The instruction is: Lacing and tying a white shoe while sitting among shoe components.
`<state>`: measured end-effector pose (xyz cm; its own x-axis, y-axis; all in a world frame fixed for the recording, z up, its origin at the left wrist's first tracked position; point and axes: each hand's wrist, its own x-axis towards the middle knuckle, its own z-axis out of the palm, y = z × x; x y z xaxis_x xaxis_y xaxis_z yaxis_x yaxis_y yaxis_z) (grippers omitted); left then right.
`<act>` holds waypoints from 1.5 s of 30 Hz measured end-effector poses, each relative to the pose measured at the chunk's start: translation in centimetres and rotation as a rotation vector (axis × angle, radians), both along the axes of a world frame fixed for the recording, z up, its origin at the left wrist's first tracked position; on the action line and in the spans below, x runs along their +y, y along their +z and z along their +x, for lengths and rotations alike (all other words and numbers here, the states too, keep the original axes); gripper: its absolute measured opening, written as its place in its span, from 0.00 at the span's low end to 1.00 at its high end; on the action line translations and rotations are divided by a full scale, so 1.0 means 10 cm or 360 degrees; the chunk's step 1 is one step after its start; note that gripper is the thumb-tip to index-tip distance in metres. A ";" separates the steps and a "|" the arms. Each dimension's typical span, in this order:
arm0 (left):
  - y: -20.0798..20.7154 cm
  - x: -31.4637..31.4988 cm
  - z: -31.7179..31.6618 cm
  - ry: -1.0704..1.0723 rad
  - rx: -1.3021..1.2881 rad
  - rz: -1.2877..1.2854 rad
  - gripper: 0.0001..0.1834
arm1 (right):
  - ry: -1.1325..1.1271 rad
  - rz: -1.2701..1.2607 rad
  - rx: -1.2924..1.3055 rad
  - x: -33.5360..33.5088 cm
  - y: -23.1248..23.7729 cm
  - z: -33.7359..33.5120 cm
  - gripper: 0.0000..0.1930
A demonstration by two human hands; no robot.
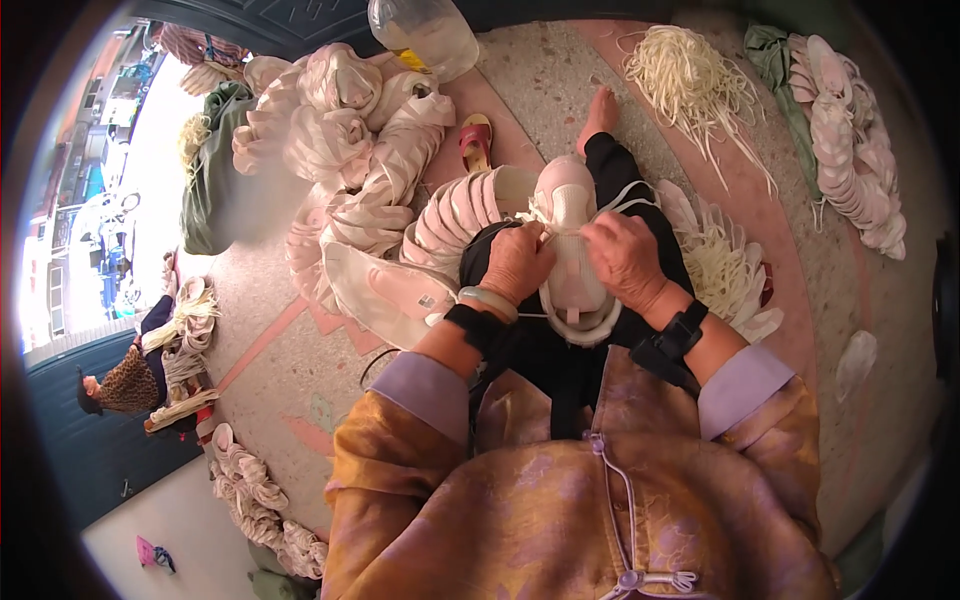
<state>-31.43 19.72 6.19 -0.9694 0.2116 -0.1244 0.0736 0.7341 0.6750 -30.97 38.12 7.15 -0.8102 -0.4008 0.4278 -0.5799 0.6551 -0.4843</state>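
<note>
A pale pink and white sneaker [566,183] rests across my lap, its toe pointing away from me. My left hand [519,263] is closed at the left side of its lacing, pinching a white shoelace over the tongue. On the opposite side, my right hand [624,258] has its fingers pressed together on the lace too. A loose white lace loop [632,196] stands out above my right hand. Beside my left knee lies a curved row of nested shoes [465,215], with another pale shoe [385,295] nearer my left wrist.
Piled nested shoes [335,130] lie far left near a clear plastic jug [432,40]. A red sandal [476,143] sits ahead. Cream laces [690,75] lie far right; more laces [728,275] rest on shoes by my right knee. Another person [130,385] sits far left.
</note>
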 end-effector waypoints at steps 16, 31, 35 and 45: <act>0.03 0.00 0.00 0.0007 0.0053 0.0129 0.08 | -0.0297 0.0453 -0.0418 -0.42 -0.04 -0.04 0.07; 0.00 -0.09 -0.03 -0.0137 0.0051 0.0214 0.08 | -0.0121 0.0557 -0.0169 -0.38 -0.20 -0.02 0.07; -0.06 -0.10 -0.02 -0.0108 0.0065 0.0324 0.09 | -0.0059 0.0829 -0.0107 -0.46 -0.09 -0.08 0.07; 0.04 0.02 0.11 -0.0087 0.0261 -0.0101 0.12 | 0.0382 0.0496 -0.0127 0.79 0.27 0.54 0.12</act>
<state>-30.34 19.94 6.55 -0.9651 0.2611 0.0197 0.2198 0.7668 0.6031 -25.61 46.07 9.86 -0.7035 -0.6834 0.1953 -0.7029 0.6282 -0.3337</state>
